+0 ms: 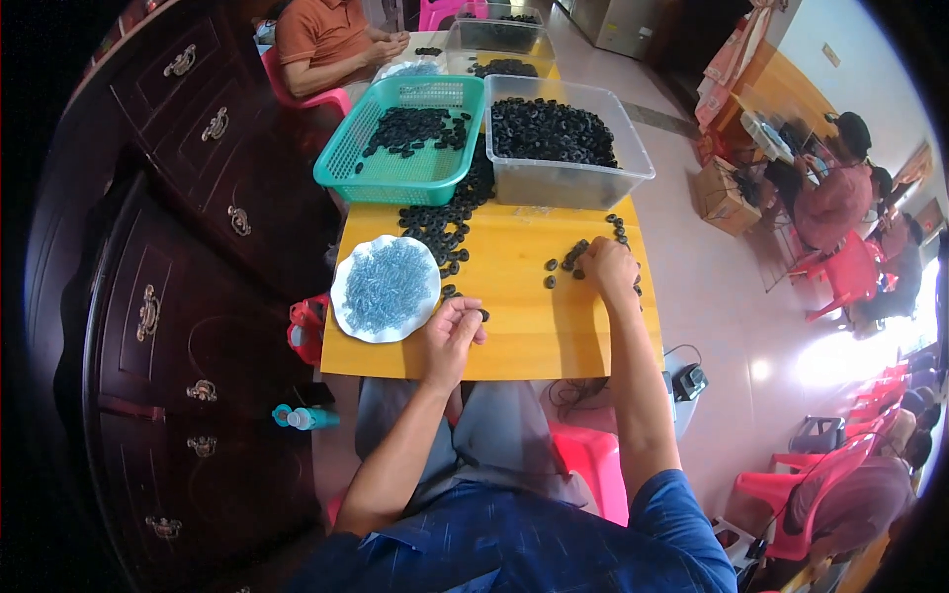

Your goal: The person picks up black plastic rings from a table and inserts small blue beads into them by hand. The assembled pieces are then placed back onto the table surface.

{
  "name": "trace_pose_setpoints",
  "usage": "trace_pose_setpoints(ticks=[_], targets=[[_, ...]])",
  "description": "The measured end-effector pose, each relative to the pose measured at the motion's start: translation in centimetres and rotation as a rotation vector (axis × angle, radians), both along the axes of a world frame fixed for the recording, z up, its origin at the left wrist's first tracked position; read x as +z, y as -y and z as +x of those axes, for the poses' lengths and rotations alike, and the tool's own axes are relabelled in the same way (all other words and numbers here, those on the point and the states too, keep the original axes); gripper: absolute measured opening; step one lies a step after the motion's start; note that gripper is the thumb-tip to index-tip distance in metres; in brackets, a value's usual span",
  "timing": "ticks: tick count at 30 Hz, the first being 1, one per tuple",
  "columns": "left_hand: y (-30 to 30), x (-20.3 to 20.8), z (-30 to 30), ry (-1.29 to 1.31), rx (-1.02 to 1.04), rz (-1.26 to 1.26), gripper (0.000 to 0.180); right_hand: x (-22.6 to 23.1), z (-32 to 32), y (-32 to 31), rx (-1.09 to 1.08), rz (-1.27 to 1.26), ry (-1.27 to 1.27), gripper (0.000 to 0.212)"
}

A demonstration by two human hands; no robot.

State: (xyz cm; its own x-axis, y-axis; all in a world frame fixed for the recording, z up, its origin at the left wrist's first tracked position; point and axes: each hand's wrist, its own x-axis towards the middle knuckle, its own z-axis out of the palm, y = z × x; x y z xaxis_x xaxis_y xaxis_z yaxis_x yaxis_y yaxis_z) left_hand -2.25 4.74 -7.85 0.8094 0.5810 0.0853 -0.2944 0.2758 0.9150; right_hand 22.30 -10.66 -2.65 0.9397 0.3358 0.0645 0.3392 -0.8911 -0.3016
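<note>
Near the front edge of the yellow table (pixel 534 336), my left hand (pixel 452 341) is closed with a small black oval ring (pixel 483 315) at its fingertips. My right hand (pixel 609 268) is on the right side of the table, fingers curled down beside a small cluster of black rings (pixel 572 259); whatever its fingertips pinch is hidden. Left of my left hand is a white scalloped plate (pixel 341 296) heaped with small, thin, bluish clear pieces (pixel 386 285). More loose black rings (pixel 435 232) lie spread behind the plate.
Behind stand a green mesh basket (pixel 336 178) and a clear plastic bin (pixel 554 188), both holding black rings. Across the table sits a person in an orange shirt (pixel 321 44). Dark drawers (pixel 198 296) flank the left; other people sit at the right near pink chairs (pixel 850 277).
</note>
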Motion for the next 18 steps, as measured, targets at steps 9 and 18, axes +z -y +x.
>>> trace_pose_setpoints(ticks=[9,18], targets=[[0.6,1.2,0.9,0.045,-0.081,-0.353,0.017,0.1,0.7,0.8,-0.006,-0.076,0.106,0.023],[1.9,-0.7,2.4,0.084,-0.203,-0.365,0.019,0.3,-7.4,2.7,0.240,1.059,-0.299,0.008]])
